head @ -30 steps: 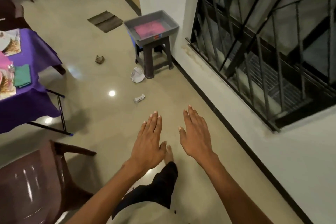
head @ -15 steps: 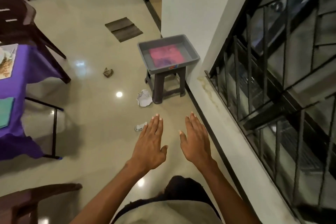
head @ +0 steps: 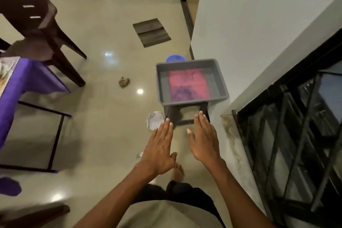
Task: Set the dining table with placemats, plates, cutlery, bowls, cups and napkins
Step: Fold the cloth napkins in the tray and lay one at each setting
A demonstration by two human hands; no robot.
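Beside the white wall: a grey tub (head: 191,81) sat on a dark stool (head: 185,115), straight ahead of the person.
Tub contents: a pink cloth or placemat (head: 188,84) lay flat on the bottom, darker purple at its near end; nothing else could be made out inside.
Behind the tub: a blue rim (head: 175,58) showed, the rest hidden.
Hands: the left hand (head: 160,151) and right hand (head: 204,141) were held out palm down, fingers (head: 166,127) straight and released, grasping nothing, short of the tub.
Floor: a crumpled white paper (head: 154,120) lay just beside the stool, a brown scrap (head: 124,81) farther left, a dark doormat (head: 150,32) beyond.
Left edge: the counter (head: 27,79) under a purple cloth, with a brown chair (head: 37,24) behind it.
Right edge: a black railing (head: 296,135) ran along the wall.
Change: the tub was nearer than half a second before, and the fingertips had come level with the stool's legs in the view.
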